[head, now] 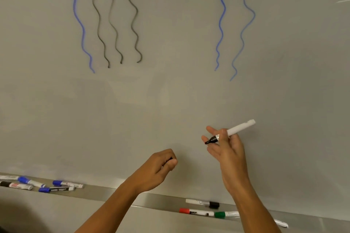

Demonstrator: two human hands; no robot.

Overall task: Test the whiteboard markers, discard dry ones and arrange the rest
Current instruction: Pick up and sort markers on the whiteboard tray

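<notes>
My right hand (226,149) holds an uncapped white marker (239,128) with a black tip, pinched between thumb and fingers, tip pointing left, just in front of the whiteboard (170,91). My left hand (161,166) is curled into a fist around a small dark thing, apparently the marker's black cap (170,159), mostly hidden. Wavy blue and black test lines (113,24) mark the upper left of the board; two blue ones (234,30) are at the upper right.
The metal tray (106,192) under the board carries several blue and black capped markers (56,186) at the left. Near my right forearm lie a black-capped marker (203,203), a red one (195,212), a green one (225,214) and a white marker (281,223).
</notes>
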